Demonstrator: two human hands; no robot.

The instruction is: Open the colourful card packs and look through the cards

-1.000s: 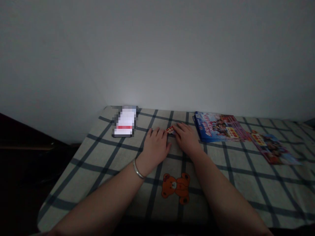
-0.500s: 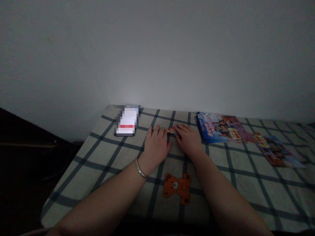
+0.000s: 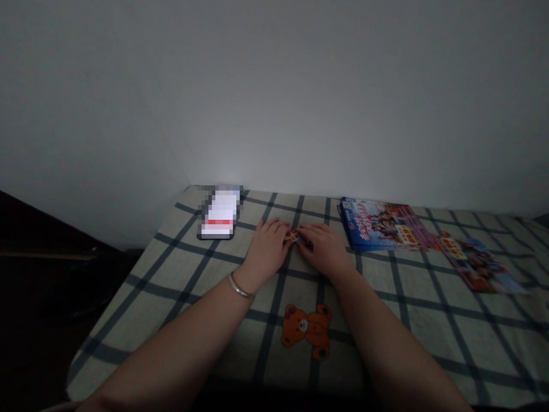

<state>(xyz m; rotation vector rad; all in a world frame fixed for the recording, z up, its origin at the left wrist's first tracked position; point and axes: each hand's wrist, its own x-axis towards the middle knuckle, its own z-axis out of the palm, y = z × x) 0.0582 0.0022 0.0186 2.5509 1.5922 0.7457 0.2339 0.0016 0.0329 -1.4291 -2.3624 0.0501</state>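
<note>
A small folded paper (image 3: 292, 236), printed in red, yellow and blue like the flyers nearby, lies between my hands at the middle of the table. My left hand (image 3: 268, 249), with a silver bangle at its wrist, closes its thumb and fingers on the paper's left end. On the other end, the fingers of my right hand (image 3: 325, 246) are bent and pressed together. Most of the paper is hidden under the fingers.
A plaid cloth (image 3: 171, 343) with a printed teddy bear (image 3: 306, 332) covers the table. At the back left lies a lit phone (image 3: 219, 213). Right of my hands are a stack of flyers (image 3: 373, 223) and a separate flyer (image 3: 482, 263). A grey wall (image 3: 274, 103) rises behind.
My left thumb has come in against the paper and its fingers have curled. My right fingers have drawn in as well. The paper shows as a smaller, thicker shape, slightly nearer to me.
</note>
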